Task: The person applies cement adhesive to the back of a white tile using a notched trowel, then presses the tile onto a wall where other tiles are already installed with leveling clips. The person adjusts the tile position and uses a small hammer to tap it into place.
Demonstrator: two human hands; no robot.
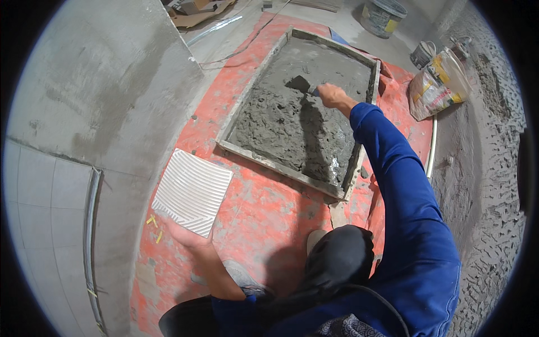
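Note:
My right hand (pixel 335 96) is closed round the handle of a trowel (pixel 299 84), whose dark blade meets the wet grey mortar (pixel 269 121). That mortar fills a shallow rectangular mixing tray (pixel 281 167) with a pale, crusted rim. At the lower left, my left hand (pixel 188 233) supports a white square tile (pixel 192 191) from below, gripping its near edge. The tile's ribbed face is turned up, and no mortar shows on it. Most of the left fingers are hidden under the tile.
Red, mortar-stained sheeting (pixel 261 224) covers the floor. Yellow tile spacers (pixel 155 224) lie beside the tile. A bucket (pixel 383 17) and an open bag (pixel 439 84) stand beyond the tray. A bare wall (pixel 106 73) rises on the left, and rough mortar (pixel 477 185) is on the right.

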